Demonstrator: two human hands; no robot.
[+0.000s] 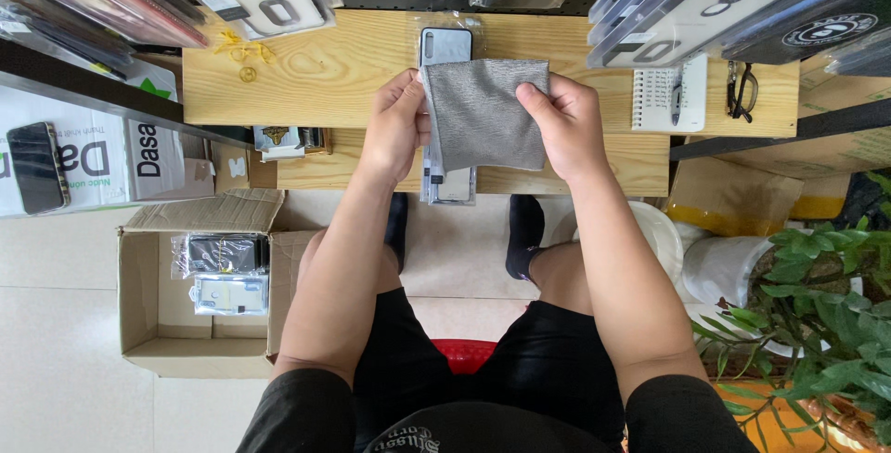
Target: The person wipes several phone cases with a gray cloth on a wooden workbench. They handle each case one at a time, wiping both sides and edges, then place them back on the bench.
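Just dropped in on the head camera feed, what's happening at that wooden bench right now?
A seated person holds a grey square cloth spread out between both hands, the left hand pinching its left edge and the right hand its right edge. Right under the cloth, a dark smartphone in clear wrapping lies on the light wooden bench. A small spiral notepad and black glasses sit at the bench's right end. An open cardboard box of packaged items stands on the floor to the left.
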